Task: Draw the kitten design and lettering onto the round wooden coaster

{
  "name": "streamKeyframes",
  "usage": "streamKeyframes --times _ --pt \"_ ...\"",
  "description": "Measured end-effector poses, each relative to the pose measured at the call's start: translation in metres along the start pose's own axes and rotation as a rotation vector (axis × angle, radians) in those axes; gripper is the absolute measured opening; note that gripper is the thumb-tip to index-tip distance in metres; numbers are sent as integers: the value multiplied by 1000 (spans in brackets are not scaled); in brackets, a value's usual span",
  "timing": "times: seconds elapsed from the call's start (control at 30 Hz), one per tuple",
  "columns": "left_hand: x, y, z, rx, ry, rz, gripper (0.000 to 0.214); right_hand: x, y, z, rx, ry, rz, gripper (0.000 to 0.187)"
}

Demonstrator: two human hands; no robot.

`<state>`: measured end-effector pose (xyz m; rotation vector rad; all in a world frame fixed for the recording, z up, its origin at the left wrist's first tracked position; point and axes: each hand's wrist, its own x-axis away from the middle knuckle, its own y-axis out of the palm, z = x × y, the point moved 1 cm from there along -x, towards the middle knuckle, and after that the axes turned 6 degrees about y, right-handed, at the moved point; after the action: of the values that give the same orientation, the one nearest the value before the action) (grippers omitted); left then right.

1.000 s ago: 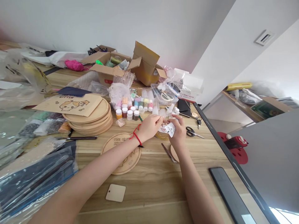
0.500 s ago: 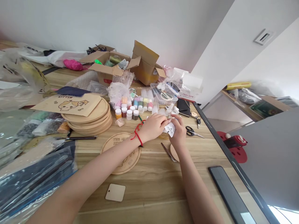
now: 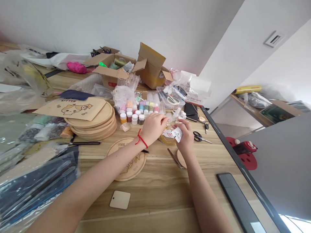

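My right hand (image 3: 186, 136) grips a small white printed packet (image 3: 177, 134) between thumb and fingers. To its left, my left hand (image 3: 153, 129), with a red cord bracelet (image 3: 143, 139) at the wrist, has thumb and fingertips pinched together; anything in the pinch is too small to make out. A coil of gold wire (image 3: 164, 139) lies on the table between the hands, with a printed card (image 3: 168, 132) on it. Under my left forearm is an engraved round wooden board (image 3: 132, 170), partly hidden. Tweezers (image 3: 174, 157) and a small wooden disc (image 3: 181, 159) lie beside my right wrist.
Paint jars (image 3: 134, 119) stand behind my left hand. Round boards (image 3: 93, 131) are stacked at left, near plastic bags (image 3: 36, 187). Black scissors (image 3: 202, 137) and a phone (image 3: 239, 200) lie at right. Open cardboard boxes (image 3: 114, 76) stand at the back; a wooden tag (image 3: 120, 200) is in front.
My left hand has drawn away from the packet, up and to the left, uncovering the wire coil and card. My right hand stays in place with the packet.
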<state>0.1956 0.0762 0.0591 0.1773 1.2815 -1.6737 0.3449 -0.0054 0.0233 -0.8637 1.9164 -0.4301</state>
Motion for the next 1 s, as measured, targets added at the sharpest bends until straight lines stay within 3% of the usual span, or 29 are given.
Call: streamKeyframes --times 0.33,0.7,1.0 --pt "1 -2 17 87 107 -218 33 1 -1 -2 -6 -14 -34 14" --pt "-10 -7 13 211 209 -390 29 -1 -2 4 -48 -50 -75 19" --pt "-7 3 6 343 60 -412 35 -1 -4 10 -74 -65 -39 20"
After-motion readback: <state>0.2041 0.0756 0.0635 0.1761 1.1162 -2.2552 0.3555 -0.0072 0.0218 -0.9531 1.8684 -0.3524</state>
